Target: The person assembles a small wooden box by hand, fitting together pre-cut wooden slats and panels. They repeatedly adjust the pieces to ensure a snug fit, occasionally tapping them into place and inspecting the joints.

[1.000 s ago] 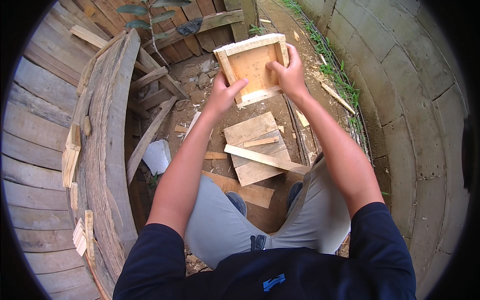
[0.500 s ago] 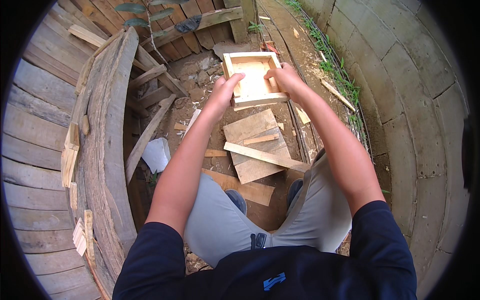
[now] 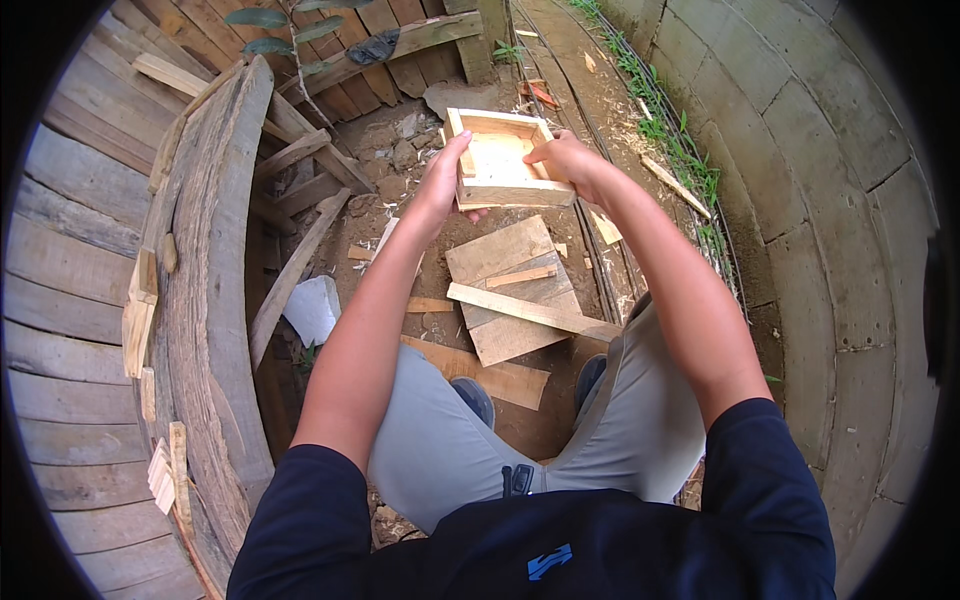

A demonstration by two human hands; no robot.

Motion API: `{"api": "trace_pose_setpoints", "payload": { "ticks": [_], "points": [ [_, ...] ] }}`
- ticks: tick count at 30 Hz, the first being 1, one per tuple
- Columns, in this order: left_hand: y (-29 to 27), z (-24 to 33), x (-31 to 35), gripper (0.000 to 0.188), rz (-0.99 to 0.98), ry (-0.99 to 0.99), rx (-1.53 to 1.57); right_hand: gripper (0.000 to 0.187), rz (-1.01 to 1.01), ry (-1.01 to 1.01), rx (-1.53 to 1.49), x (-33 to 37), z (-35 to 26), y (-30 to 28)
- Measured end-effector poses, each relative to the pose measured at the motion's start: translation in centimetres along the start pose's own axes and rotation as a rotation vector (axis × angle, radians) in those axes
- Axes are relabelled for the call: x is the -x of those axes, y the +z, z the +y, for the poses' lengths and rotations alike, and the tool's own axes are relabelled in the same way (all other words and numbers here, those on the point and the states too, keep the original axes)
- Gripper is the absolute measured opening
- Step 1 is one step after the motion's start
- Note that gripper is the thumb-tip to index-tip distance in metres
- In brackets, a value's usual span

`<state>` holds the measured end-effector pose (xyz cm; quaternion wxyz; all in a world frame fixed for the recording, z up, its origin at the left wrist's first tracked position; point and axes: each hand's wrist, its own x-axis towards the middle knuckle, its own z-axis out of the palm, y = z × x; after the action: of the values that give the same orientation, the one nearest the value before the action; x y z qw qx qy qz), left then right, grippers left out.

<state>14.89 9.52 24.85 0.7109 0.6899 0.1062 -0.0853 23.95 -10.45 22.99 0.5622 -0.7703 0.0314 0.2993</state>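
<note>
A small pale wooden box (image 3: 515, 192) with low sides and an open top is held up in front of me, above the ground. My left hand (image 3: 441, 183) grips its left side, the thumb along the rim and some fingertips showing beneath. On the right side my right hand (image 3: 570, 165) has hold of it, the thumb reaching inside over the bottom. The inside is brightly lit. Below the box lies a square of wooden boards (image 3: 505, 325), with a long narrow strip (image 3: 535, 312) and a shorter stick (image 3: 522, 277) on it.
A thick weathered plank bench (image 3: 220, 260) runs along the left, with wood offcuts (image 3: 140, 312) on its edge. A block wall (image 3: 820, 240) rises at the right. Wood scraps, a white piece (image 3: 315, 308) and black cables (image 3: 590, 120) lie on the dirt.
The box has tilted, so more of its near side shows. My left thumb has moved from inside the box to its left rim, and left fingertips now show underneath.
</note>
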Motion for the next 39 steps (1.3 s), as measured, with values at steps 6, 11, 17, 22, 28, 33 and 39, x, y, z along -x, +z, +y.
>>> {"api": "trace_pose_setpoints", "payload": {
  "ticks": [6,11,17,22,28,33,39],
  "points": [
    [0.0,-0.2,0.0,0.063,0.019,0.004,-0.048,0.077,-0.007,-0.029,-0.020,0.4,0.1,0.2],
    [-0.3,-0.6,-0.3,0.060,0.074,0.029,-0.012,0.076,0.022,-0.030,-0.029,1.6,-1.0,0.9],
    [0.0,-0.5,-0.7,0.062,0.099,0.061,0.047,0.061,0.000,-0.077,-0.152,0.7,-0.6,0.1],
    [-1.1,-1.1,-1.2,0.062,0.124,0.026,0.077,0.048,-0.041,-0.090,-0.129,2.3,-1.6,0.5],
    [-0.5,-0.3,-0.7,0.062,0.166,0.036,0.044,0.045,-0.073,-0.090,-0.104,1.4,-1.1,0.0],
    [-0.4,-0.3,-0.6,0.063,0.167,0.020,0.041,0.049,-0.023,-0.093,-0.059,1.1,-0.7,0.4],
    [-0.8,0.0,-0.5,0.061,0.111,-0.050,0.159,0.050,0.149,-0.282,0.073,1.2,-1.1,0.2]
  ]
}}
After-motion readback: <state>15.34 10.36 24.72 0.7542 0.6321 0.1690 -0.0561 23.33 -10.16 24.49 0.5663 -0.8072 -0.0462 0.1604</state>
